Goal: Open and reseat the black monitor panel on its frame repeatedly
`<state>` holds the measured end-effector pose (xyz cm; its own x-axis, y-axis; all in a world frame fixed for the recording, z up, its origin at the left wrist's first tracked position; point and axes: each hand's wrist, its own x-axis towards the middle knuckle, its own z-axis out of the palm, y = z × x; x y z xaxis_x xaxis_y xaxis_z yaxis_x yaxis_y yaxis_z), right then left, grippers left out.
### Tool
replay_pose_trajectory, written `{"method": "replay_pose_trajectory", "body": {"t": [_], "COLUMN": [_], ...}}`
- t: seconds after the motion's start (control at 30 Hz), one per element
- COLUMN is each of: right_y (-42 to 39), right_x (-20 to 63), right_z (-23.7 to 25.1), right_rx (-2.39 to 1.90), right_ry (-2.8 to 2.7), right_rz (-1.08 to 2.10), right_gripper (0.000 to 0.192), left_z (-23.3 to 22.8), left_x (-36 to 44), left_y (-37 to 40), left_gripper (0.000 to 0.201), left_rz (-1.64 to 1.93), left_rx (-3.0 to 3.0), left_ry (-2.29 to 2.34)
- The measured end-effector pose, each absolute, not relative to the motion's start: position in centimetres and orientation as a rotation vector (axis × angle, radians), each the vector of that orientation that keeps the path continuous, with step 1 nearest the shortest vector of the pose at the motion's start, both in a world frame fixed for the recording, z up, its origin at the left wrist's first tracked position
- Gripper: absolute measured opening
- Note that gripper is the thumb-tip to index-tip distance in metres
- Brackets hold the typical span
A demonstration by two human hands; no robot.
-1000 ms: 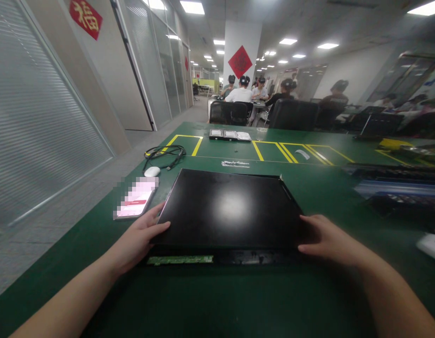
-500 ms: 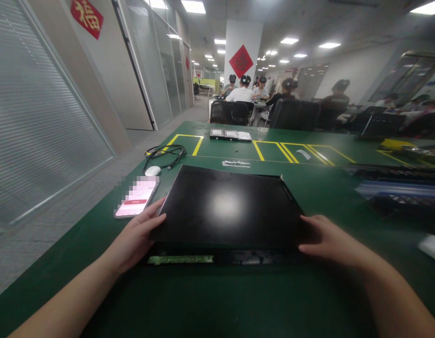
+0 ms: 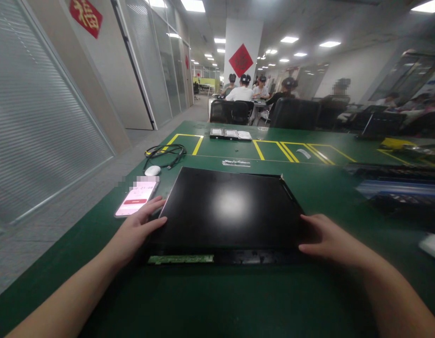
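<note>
A thin black screen panel (image 3: pixel 203 206) lies over a black frame (image 3: pixel 270 257) on the green table, slightly askew, with the frame showing at the back right and along the front. A narrow green circuit board (image 3: pixel 180 259) sits on the frame's front strip. At the panel's left edge my left hand (image 3: pixel 138 230) has its fingers spread, the thumb touching the front left corner and the fingertips beside the edge. My right hand (image 3: pixel 321 234) grips the right edge, forefinger and thumb apart along it; its other fingers are hidden.
Left of the panel lie a lit phone (image 3: pixel 138 199), a white mouse (image 3: pixel 153 171) and a coiled black cable (image 3: pixel 164 154). Several hard drives (image 3: pixel 230 135) stand in a row at the back. Blurred dark parts (image 3: pixel 396 188) fill the right side. People (image 3: pixel 240 91) sit beyond.
The panel's left and front side has come down slightly onto the frame. My left fingers have moved out from its edge and spread. My right hand has stayed in place.
</note>
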<state>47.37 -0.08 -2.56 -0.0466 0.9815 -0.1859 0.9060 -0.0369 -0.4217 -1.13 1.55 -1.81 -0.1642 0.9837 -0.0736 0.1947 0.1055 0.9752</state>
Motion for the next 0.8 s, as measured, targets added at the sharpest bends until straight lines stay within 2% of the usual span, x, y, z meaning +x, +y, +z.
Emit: {"method": "replay_pose_trajectory", "body": {"t": [0.27, 0.6, 0.8], "right_y": [0.0, -0.1, -0.1], "right_x": [47.3, 47.0, 47.0], "right_z": [-2.6, -2.5, -2.6], "right_rx": [-2.041, -2.073, -2.065], "right_ry": [-2.048, -2.045, -2.05], "right_rz": [0.661, 0.66, 0.647], "right_gripper": [0.095, 0.097, 0.095], "left_z": [-2.6, -4.7, -5.1], "left_x": [-0.9, -1.5, -1.8], "left_y": [1.9, 2.7, 2.7], "left_gripper": [0.039, 0.049, 0.048], "left_rz": [1.057, 1.008, 0.977], "left_rx": [1.456, 1.615, 1.684], "left_ry": [1.7, 1.731, 1.753]}}
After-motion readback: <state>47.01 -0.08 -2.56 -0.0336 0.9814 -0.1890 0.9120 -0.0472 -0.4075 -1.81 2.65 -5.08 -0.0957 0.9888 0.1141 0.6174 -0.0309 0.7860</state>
